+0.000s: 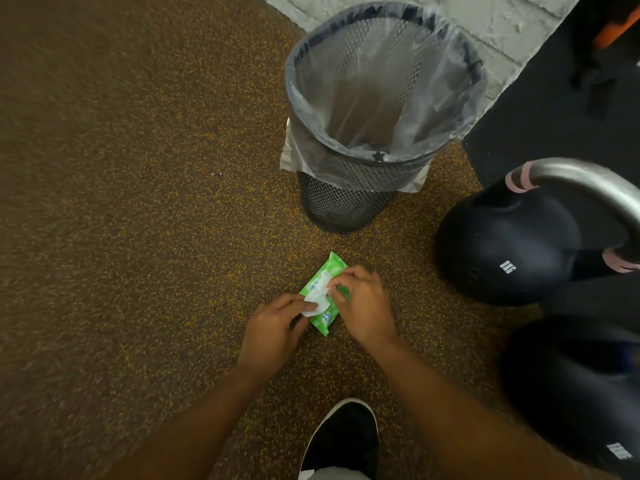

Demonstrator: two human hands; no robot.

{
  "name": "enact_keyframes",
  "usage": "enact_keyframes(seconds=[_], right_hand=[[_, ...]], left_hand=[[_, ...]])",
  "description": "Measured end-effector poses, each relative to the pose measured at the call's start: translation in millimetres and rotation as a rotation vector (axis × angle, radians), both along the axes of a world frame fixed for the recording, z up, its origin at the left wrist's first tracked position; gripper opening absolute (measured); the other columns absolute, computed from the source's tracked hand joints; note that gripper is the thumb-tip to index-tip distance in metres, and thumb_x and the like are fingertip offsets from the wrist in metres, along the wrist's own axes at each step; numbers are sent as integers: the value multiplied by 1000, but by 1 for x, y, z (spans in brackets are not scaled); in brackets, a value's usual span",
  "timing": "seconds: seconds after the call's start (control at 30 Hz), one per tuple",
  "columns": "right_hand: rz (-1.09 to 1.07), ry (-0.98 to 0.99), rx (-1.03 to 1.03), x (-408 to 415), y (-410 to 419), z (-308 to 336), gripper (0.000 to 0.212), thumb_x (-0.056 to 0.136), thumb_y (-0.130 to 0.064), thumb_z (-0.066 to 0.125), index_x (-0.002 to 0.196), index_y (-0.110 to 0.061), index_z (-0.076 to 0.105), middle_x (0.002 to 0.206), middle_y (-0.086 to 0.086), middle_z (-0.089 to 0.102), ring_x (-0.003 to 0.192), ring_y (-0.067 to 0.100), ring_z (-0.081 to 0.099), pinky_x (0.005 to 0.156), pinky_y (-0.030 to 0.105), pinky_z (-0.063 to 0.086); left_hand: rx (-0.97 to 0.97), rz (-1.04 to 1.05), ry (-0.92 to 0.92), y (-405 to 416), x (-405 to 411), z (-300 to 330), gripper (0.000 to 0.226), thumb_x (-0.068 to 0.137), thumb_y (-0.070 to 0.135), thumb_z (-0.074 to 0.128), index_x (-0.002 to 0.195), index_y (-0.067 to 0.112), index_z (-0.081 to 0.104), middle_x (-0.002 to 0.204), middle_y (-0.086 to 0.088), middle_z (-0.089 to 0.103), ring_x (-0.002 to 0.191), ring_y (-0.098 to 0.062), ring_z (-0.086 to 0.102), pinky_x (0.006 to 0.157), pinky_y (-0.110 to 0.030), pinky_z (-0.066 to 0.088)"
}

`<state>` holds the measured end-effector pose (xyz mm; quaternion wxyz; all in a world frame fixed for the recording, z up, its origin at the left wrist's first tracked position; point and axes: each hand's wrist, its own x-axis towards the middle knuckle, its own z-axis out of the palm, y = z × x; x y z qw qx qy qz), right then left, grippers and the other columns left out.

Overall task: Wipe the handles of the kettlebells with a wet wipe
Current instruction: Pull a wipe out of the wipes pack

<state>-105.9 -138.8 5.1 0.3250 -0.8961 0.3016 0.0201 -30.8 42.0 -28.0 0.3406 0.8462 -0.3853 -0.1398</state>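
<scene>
Down on the brown, yellow-flecked rubber floor (pixel 138 202), a person's two bare hands work at a small green plastic packet of wet wipes (pixel 323 318) lying flat between them. The left hand (pixel 273 329) has its fingers (pixel 294 301) pinched together on the packet's white peel-back flap (pixel 316 304), while the right hand (pixel 363 303) has its fingers (pixel 341 276) closed on the packet's far end, right by the flap. Beyond the fingers stands a black wire-mesh waste bin lined with a clear plastic bag (pixel 377 109). To the right of the fingers, well apart from them, sits a black round kettlebell with a bare steel handle banded in pink (pixel 502 247), and nearer the camera a second black kettlebell (pixel 571 393), its handle out of view. A black shoe with a white sole (pixel 343 438) shows below the wrists.
</scene>
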Motion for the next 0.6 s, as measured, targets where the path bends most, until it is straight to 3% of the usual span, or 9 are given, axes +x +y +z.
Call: enact_keyframes(seconds=[0.2, 0.3, 0.4, 0.53, 0.6], right_hand=[[5, -28, 53, 2, -5, 10, 8, 101, -23, 60, 105, -16, 63, 106, 5, 69, 100, 25, 61, 77, 34, 44], [-37, -60, 113, 0, -8, 17, 9, 101, -23, 59, 106, -16, 63, 103, 5, 72, 93, 23, 66, 74, 34, 49], [-44, -89, 156, -1, -11, 19, 8, 102, -24, 59, 105, -17, 63, 97, 0, 72, 86, 17, 66, 71, 33, 50], [-159, -167, 282, 2, -14, 25, 7, 103, -23, 56, 100, -20, 61, 92, -8, 67, 80, -2, 60, 62, 19, 43], [-237, -202, 365, 5, -17, 30, 7, 103, -23, 55, 99, -21, 61, 92, -7, 66, 81, -1, 60, 63, 15, 45]], left_hand=[[2, -7, 12, 0, 4, 4, 27, 91, 18, 73, 115, 31, 71, 117, 11, 68, 95, -11, 69, 76, -38, 58], [13, -2, 4, 1, 4, 5, 27, 92, 18, 72, 115, 31, 71, 118, 11, 68, 96, -11, 69, 77, -37, 59], [22, -5, -5, 1, 4, 6, 26, 93, 19, 72, 116, 31, 70, 119, 11, 68, 97, -11, 69, 76, -39, 59], [19, -13, -16, -2, 6, 9, 27, 92, 18, 72, 115, 31, 69, 118, 10, 68, 94, -12, 70, 74, -40, 59], [16, -17, -16, -4, 6, 11, 26, 92, 18, 71, 115, 32, 69, 118, 11, 69, 92, -13, 70, 72, -42, 59]])
